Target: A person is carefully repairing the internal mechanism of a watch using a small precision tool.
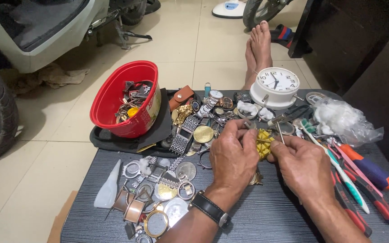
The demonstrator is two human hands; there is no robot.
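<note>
Head view, item by item: I am seeing my left hand (232, 155) closing its fingers around a small yellow block (264, 143), which is sitting near the middle of the dark grey desk (266, 216), just in front of a heap of watches. My right hand (303, 165) is pinching the same yellow block from the other side, and a thin metal tool (279, 132) is sticking up between its fingertips; both hands are touching the block, gripping narrow. A black-strapped wristwatch (210, 209) is sitting on my left wrist. Behind the hands, a pile of watches and metal bracelets (199, 119) is lying on the desk, with a gold round watch back (203, 134) among them. To the left, a red plastic bowl (124, 101) holding small parts is tilting on a black tray (113, 139). A white round alarm clock (275, 86) is standing at the far edge of the desk. A crumpled clear plastic bag (345, 119) is lying to the right, with screwdrivers (368, 171) and a toothbrush (338, 168) beside it. Loose watch cases and rings (154, 198) are lying at the near left, next to a white squeeze bottle (109, 189). Beyond the desk, bare feet (258, 47) are resting on the tiled floor (194, 40).
</note>
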